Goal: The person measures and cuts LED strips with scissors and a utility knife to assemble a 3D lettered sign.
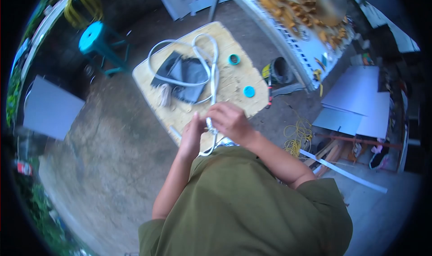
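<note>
At the near side of a worn, pale table (237, 78), both my hands meet around a white cable or hose (213, 71). My right hand (230, 121) has its fingers closed on it from the right. My left hand (192, 134) is closed beside it, thumb and fingers pinching something too small to make out. The white length loops over a dark grey cloth (186, 83) and runs down between my hands towards my shirt. A bundle of whitish string (164, 95) lies left of the cloth. To the right are a small teal jar (234, 59) and a teal lid (249, 92).
A blue plastic stool (93, 35) stands back left. At the right are a bucket (280, 70), a metal-framed table (288, 44) bearing orange-brown pieces, and tangled yellow cord (297, 134). Red-and-black handled pliers or cutters (270, 96) rest at the table's right edge.
</note>
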Motion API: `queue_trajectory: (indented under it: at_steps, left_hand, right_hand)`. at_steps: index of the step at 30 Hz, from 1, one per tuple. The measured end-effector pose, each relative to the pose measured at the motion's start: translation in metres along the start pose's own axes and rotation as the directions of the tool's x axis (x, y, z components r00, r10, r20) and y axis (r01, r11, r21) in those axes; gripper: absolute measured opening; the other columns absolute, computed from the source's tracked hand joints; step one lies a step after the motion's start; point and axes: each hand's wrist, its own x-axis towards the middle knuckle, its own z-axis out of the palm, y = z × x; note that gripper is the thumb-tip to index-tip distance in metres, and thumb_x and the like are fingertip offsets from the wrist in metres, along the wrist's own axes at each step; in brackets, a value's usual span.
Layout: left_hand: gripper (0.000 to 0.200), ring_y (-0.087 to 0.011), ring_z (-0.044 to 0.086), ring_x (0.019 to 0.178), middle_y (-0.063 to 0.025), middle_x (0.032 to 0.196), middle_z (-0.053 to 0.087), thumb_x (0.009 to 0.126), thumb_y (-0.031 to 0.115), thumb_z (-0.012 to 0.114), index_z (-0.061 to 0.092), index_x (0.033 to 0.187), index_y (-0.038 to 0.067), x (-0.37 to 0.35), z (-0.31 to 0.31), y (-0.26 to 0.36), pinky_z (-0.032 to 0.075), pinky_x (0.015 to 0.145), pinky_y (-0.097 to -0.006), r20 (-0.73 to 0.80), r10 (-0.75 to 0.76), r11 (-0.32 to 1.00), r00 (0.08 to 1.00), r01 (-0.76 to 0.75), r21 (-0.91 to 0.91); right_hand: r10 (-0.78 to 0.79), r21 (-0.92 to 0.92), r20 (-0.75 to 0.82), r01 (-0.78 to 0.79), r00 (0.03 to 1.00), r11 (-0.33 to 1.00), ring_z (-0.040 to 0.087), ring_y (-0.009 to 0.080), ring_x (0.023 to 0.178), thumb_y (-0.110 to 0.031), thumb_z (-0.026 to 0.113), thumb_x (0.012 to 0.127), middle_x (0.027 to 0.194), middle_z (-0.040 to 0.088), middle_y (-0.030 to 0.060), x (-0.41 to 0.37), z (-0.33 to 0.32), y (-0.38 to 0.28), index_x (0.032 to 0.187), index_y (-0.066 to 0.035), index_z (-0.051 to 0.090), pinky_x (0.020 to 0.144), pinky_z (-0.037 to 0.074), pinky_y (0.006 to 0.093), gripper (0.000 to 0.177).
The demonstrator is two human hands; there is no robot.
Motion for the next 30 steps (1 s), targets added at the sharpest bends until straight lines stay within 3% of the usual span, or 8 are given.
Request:
queue_trajectory:
  at_steps: [1, 3, 7, 8, 12, 21, 25, 30]
  left_hand:
    - [0.075, -0.0245, 0.064, 0.115, -0.0125, 0.124, 0.071, 0.116, 0.055, 0.026, 0.068, 0.131, -0.005, -0.006, 0.011, 0.009, 0.047, 0.103, -0.0434, 0.052, 0.026, 0.990, 0.998, -0.018, -0.139]
    - [0.080, -0.0254, 0.065, 0.118, -0.0129, 0.123, 0.072, 0.116, 0.056, 0.017, 0.066, 0.131, -0.006, -0.014, 0.023, 0.019, 0.045, 0.107, -0.0431, 0.094, 0.075, 0.989, 0.993, -0.062, -0.132]
    - [0.082, -0.0268, 0.067, 0.118, -0.0151, 0.121, 0.074, 0.115, 0.058, 0.017, 0.064, 0.132, -0.007, -0.025, 0.022, 0.024, 0.045, 0.111, -0.0443, 0.336, 0.135, 0.991, 0.932, -0.119, -0.067]
    - [0.068, -0.0252, 0.069, 0.116, -0.0152, 0.118, 0.076, 0.116, 0.050, 0.032, 0.065, 0.131, -0.008, -0.035, 0.024, 0.030, 0.047, 0.109, -0.0427, 0.266, 0.068, 0.998, 0.962, -0.068, -0.009]
    - [0.038, -0.0215, 0.071, 0.109, -0.0140, 0.111, 0.078, 0.112, 0.026, 0.056, 0.066, 0.132, -0.004, -0.055, 0.026, 0.039, 0.050, 0.106, -0.0388, 0.300, 0.019, 0.978, 0.954, -0.081, 0.194]
    - [0.033, -0.0190, 0.073, 0.097, -0.0128, 0.107, 0.078, 0.110, 0.016, 0.061, 0.064, 0.135, -0.004, -0.099, 0.021, 0.071, 0.056, 0.093, -0.0349, 0.299, 0.067, 0.997, 0.952, -0.076, 0.020]
    - [0.035, -0.0181, 0.074, 0.081, -0.0131, 0.097, 0.077, 0.109, 0.020, 0.062, 0.065, 0.131, -0.006, -0.127, 0.014, 0.100, 0.060, 0.076, -0.0315, 0.213, 0.084, 0.994, 0.973, -0.096, 0.043]
    - [0.034, -0.0205, 0.073, 0.071, -0.0167, 0.090, 0.076, 0.109, 0.017, 0.058, 0.064, 0.130, -0.010, -0.169, -0.014, 0.120, 0.060, 0.064, -0.0314, 0.096, 0.193, 0.980, 0.976, -0.196, 0.019]
  right_hand:
    - [-0.011, -0.003, -0.007, 0.011, 1.000, 1.000, 0.070, 0.0282, 0.091, -0.005, 0.079, 0.079, 0.098, 0.067, 0.0064, -0.002, 0.002, 0.002, 0.097, -0.009, 0.069, 0.078, 0.058, 0.0417, 0.021]
    - [-0.004, 0.020, -0.018, 0.004, 1.000, 1.000, 0.071, 0.0289, 0.091, -0.002, 0.080, 0.077, 0.099, 0.069, 0.0069, -0.001, -0.003, -0.003, 0.099, -0.008, 0.072, 0.078, 0.059, 0.0411, 0.024]
    - [0.025, -0.005, -0.078, -0.025, 0.997, 1.000, 0.072, 0.0278, 0.090, -0.002, 0.080, 0.078, 0.098, 0.070, 0.0062, 0.002, -0.003, 0.008, 0.097, -0.008, 0.072, 0.077, 0.059, 0.0397, 0.021]
    - [0.037, -0.004, -0.097, -0.038, 0.995, 0.999, 0.072, 0.0277, 0.089, -0.002, 0.079, 0.079, 0.097, 0.070, 0.0059, 0.005, -0.005, 0.011, 0.097, -0.008, 0.072, 0.077, 0.059, 0.0394, 0.021]
    - [0.090, 0.013, -0.137, -0.089, 0.986, 0.996, 0.073, 0.0285, 0.089, -0.003, 0.080, 0.081, 0.096, 0.069, 0.0060, 0.014, -0.012, 0.022, 0.098, -0.008, 0.072, 0.076, 0.059, 0.0400, 0.020]
    - [0.271, 0.174, -0.085, -0.254, 0.959, 0.951, 0.075, 0.0242, 0.083, -0.003, 0.078, 0.087, 0.098, 0.071, 0.0094, 0.024, -0.007, 0.039, 0.102, -0.006, 0.074, 0.074, 0.060, 0.0358, 0.015]
    - [0.237, 0.181, -0.074, -0.220, 0.969, 0.959, 0.075, 0.0253, 0.092, -0.007, 0.078, 0.089, 0.099, 0.072, 0.0092, 0.026, 0.006, 0.035, 0.101, -0.005, 0.074, 0.074, 0.059, 0.0351, 0.013]
    - [0.188, 0.194, -0.092, -0.168, 0.978, 0.967, 0.076, 0.0235, 0.077, -0.006, 0.079, 0.089, 0.097, 0.072, 0.0089, 0.024, 0.027, 0.030, 0.098, -0.005, 0.073, 0.069, 0.059, 0.0368, 0.011]
